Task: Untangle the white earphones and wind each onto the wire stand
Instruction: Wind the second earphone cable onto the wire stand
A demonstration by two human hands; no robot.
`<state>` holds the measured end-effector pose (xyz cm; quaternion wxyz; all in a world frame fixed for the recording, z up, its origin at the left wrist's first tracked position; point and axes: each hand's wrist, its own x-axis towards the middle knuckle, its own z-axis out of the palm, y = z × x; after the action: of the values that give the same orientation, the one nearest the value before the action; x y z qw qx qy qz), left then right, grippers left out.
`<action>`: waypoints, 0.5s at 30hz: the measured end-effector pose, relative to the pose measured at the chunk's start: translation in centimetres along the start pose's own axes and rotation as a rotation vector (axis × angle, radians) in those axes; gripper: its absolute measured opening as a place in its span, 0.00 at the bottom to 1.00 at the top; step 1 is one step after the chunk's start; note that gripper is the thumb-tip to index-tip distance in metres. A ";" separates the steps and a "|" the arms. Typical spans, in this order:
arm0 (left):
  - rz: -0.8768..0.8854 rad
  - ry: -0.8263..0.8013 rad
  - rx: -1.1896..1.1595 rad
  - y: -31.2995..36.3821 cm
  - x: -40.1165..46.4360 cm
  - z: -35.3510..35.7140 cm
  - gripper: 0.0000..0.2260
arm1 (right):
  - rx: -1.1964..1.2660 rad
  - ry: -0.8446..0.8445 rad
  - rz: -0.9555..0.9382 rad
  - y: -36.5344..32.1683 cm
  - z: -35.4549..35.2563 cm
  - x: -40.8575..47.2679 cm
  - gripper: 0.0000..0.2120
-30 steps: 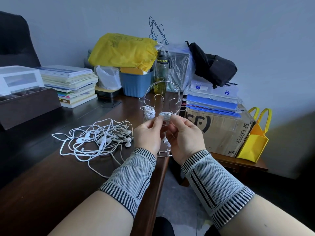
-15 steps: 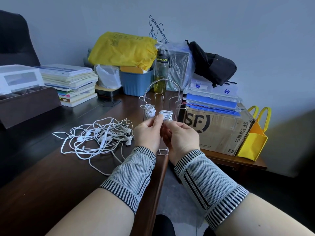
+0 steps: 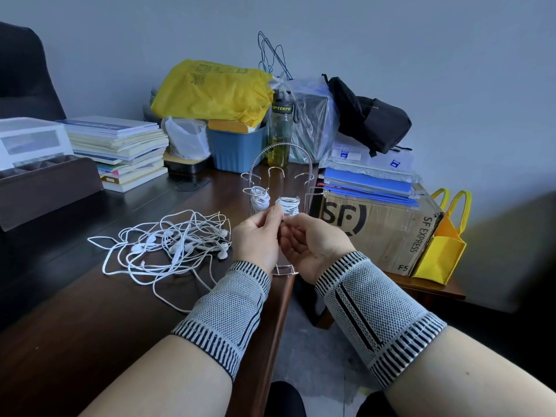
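Observation:
A silver wire stand [image 3: 279, 164] rises at the desk's right edge, just beyond my hands. One wound white earphone coil [image 3: 260, 200] sits on its left loop. A second white coil [image 3: 289, 204] sits on the middle loop. My left hand [image 3: 255, 239] pinches the cable just below that second coil with curled fingers. My right hand [image 3: 313, 245] holds the same cable from the right, fingers curled round it. A tangled heap of white earphones [image 3: 171, 245] lies on the dark desk to the left of my hands.
A dark wooden desk [image 3: 90, 326] carries a book stack [image 3: 120, 149], a blue bin [image 3: 237, 149], a yellow bag [image 3: 213, 88] and a bottle [image 3: 280, 130]. A cardboard box [image 3: 379, 227] and yellow tote [image 3: 442, 245] stand right. A brown tray [image 3: 45, 188] sits left.
Both hands have stayed at the middle coil, shifting slightly as they work the cable below it. The tangled heap has not moved.

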<state>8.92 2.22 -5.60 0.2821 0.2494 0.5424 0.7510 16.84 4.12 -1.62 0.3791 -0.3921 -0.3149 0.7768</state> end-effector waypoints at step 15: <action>-0.014 -0.010 -0.034 0.3 -0.1 0.2 0.07 | -0.450 0.088 -0.331 -1.5 -0.3 0.5 0.09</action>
<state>9.04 2.18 -5.24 0.2942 0.2447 0.5297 0.7569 17.38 5.39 -0.80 0.4176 -0.4431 -0.5226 0.5968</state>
